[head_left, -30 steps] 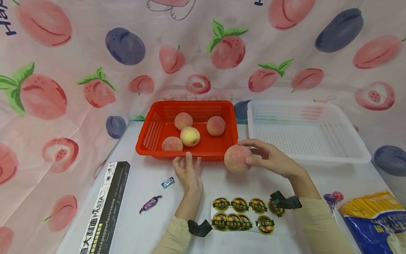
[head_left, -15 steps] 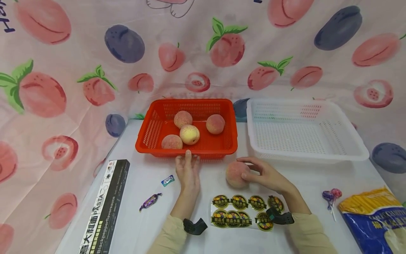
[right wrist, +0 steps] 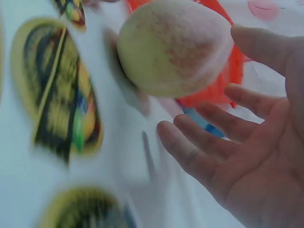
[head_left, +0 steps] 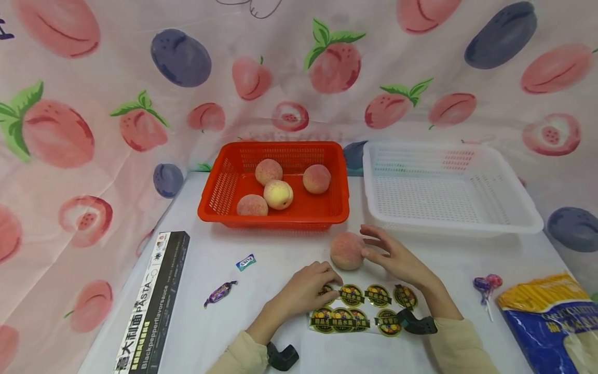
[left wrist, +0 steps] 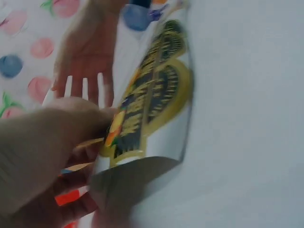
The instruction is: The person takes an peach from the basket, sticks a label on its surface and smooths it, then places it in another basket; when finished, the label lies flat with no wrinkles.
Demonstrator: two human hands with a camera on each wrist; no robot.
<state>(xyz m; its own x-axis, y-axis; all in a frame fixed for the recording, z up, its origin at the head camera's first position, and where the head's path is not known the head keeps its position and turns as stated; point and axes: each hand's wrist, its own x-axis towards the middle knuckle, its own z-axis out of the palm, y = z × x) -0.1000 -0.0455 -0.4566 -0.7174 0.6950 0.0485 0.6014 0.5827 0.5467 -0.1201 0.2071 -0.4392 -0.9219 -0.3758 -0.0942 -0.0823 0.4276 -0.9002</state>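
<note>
A pink-yellow peach [head_left: 348,251] rests on the white table in front of the red basket. My right hand [head_left: 397,259] is beside it with fingers spread; in the right wrist view the thumb tip is at the peach's edge, and whether it touches cannot be told. My left hand [head_left: 308,288] lies over the upper left corner of a sheet of round black-and-gold stickers [head_left: 352,311]. Its thumb and forefinger stand apart there, near the sheet's edge [left wrist: 156,104] in the left wrist view. Several peaches lie in the red basket [head_left: 275,221].
A white basket [head_left: 448,228] stands at the back right. To the left are a pasta box [head_left: 154,306], a purple-wrapped candy [head_left: 220,294] and a small blue-green packet [head_left: 245,262]. Lollipops [head_left: 487,283] and a blue-yellow bag [head_left: 551,322] lie at the right.
My right hand has brought the peach down in front of the baskets and loosened its fingers from it. My left hand has left the red basket's rim and come right and nearer, to the stickers.
</note>
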